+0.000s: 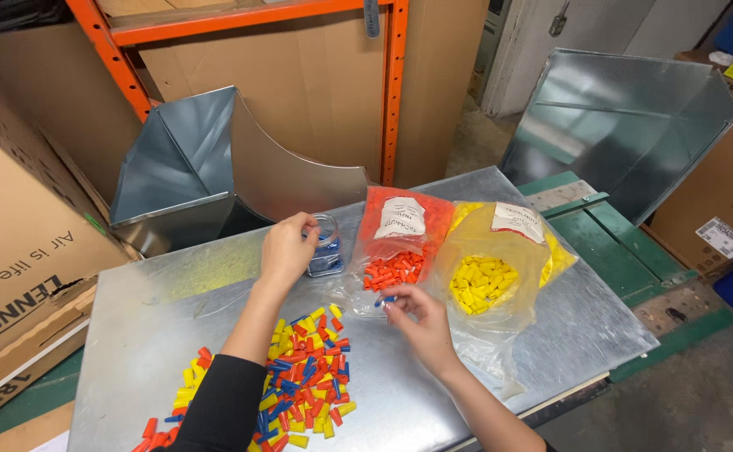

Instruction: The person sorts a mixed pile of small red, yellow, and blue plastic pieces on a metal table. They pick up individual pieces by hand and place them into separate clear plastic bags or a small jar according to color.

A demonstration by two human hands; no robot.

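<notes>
Our left hand grips the clear jar; our right hand pinches 1 blue wire connector, just right of that jar.

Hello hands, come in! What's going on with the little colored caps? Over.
Left hand gripping clear jar of blue caps. Right hand pinching one blue cap. Mixed pile near the wrists; orange bag and yellow bag lie open beyond. Nothing blocking.

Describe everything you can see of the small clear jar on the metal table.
The small clear jar stands upright on the metal table, beside the bag of orange pieces. It looks like clear glass or plastic, with blue pieces inside. The left hand grips its top from the side, hiding the mouth, so any lid cannot be seen.
</notes>
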